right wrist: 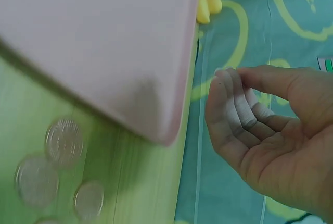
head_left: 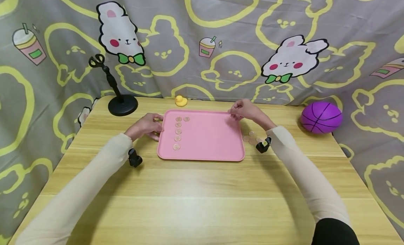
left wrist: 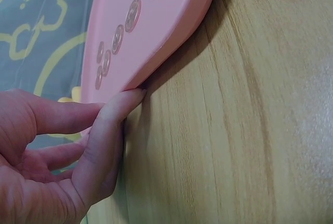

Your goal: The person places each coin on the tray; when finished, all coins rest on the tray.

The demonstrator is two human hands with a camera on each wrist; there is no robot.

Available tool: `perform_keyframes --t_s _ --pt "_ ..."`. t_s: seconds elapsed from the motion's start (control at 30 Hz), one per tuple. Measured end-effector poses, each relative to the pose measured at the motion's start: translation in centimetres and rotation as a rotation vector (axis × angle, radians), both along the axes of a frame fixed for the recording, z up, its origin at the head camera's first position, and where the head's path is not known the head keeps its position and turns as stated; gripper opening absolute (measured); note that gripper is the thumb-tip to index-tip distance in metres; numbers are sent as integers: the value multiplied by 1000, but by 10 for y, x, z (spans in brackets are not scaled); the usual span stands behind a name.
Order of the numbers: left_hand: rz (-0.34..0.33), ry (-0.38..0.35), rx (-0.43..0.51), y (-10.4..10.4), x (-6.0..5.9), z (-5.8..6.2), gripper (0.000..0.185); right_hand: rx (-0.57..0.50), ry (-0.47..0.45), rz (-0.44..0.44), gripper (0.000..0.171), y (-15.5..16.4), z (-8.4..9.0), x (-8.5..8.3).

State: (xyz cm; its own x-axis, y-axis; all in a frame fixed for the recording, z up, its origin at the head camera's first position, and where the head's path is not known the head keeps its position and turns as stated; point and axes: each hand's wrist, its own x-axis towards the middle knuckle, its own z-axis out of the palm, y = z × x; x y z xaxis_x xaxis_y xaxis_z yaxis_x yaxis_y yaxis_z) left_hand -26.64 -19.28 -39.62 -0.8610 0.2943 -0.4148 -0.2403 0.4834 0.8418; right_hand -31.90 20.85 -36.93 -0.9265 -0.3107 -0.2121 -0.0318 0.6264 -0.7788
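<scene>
A pink tray lies on the table. Several coins form a column along its left side, with a single coin beside the topmost. My left hand holds the tray's left rim between thumb and fingers, seen close in the left wrist view. Above the tray's far right corner, my right hand has its thumb and fingertips together. A small pale edge, apparently a coin, shows at those fingertips, mostly hidden. Several loose coins lie on the table right of the tray, below my right wrist.
Behind the tray sits a yellow rubber duck. A black stand with a round base is at the back left, and a purple ball is at the back right. A patterned cloth hangs along the table's far edge.
</scene>
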Motion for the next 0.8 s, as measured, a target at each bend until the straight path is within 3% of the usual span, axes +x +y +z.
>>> perform_keyframes --t_s 0.47,0.67,0.8 --pt "-10 6 3 0 0 1 69 -57 -10 -6 27 61 -4 15" --pt "6 -2 -12 2 -1 0 69 -58 41 60 18 83 -12 19" --pt "9 0 -19 2 -1 -1 68 -42 64 102 22 97 -19 19"
